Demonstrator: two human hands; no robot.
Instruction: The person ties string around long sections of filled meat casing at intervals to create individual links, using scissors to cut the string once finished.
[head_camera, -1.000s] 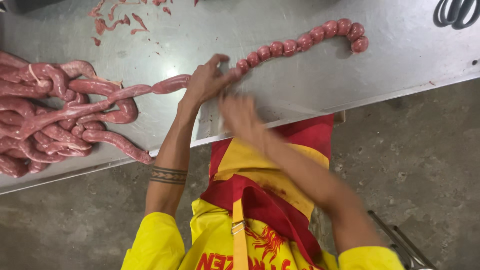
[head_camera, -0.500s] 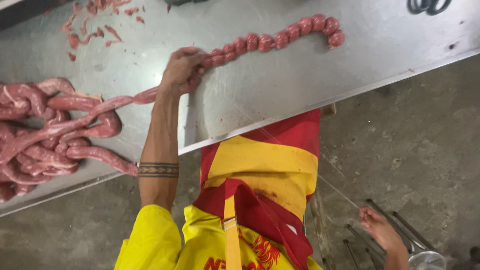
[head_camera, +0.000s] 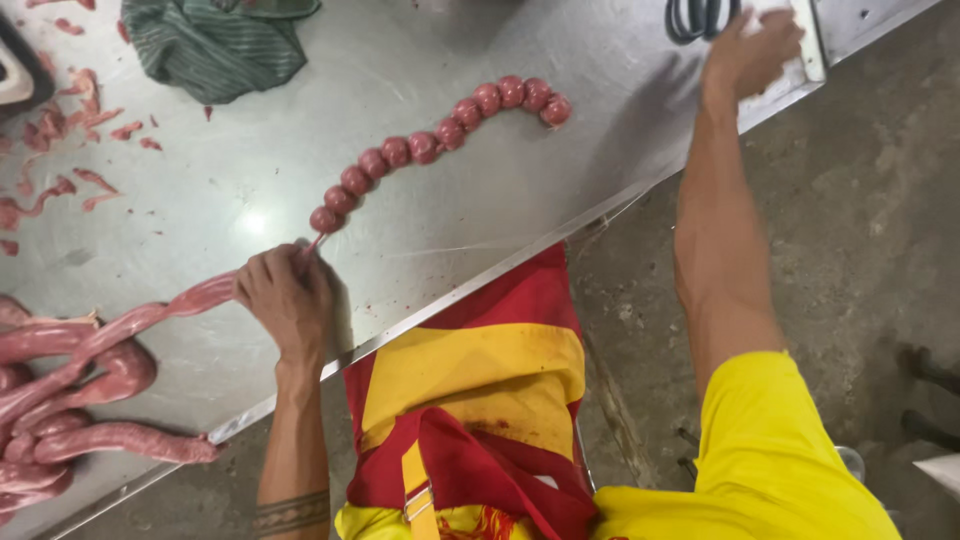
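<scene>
Pink sausage rope (head_camera: 150, 320) pinched, left hand (head_camera: 285, 295); beaded links (head_camera: 440, 140) on steel.

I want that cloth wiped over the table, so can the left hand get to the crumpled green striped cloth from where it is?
Probably yes: the left hand grips the pink sausage casing, but bare steel table lies between it and the crumpled green striped cloth.

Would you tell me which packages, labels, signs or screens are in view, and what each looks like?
No clear package, sign or screen.
Print: bottom edge of the apron; orange figure on red and yellow.
White slab: far right corner of the table, under the right hand; flat, rectangular, kind unclear.
</scene>
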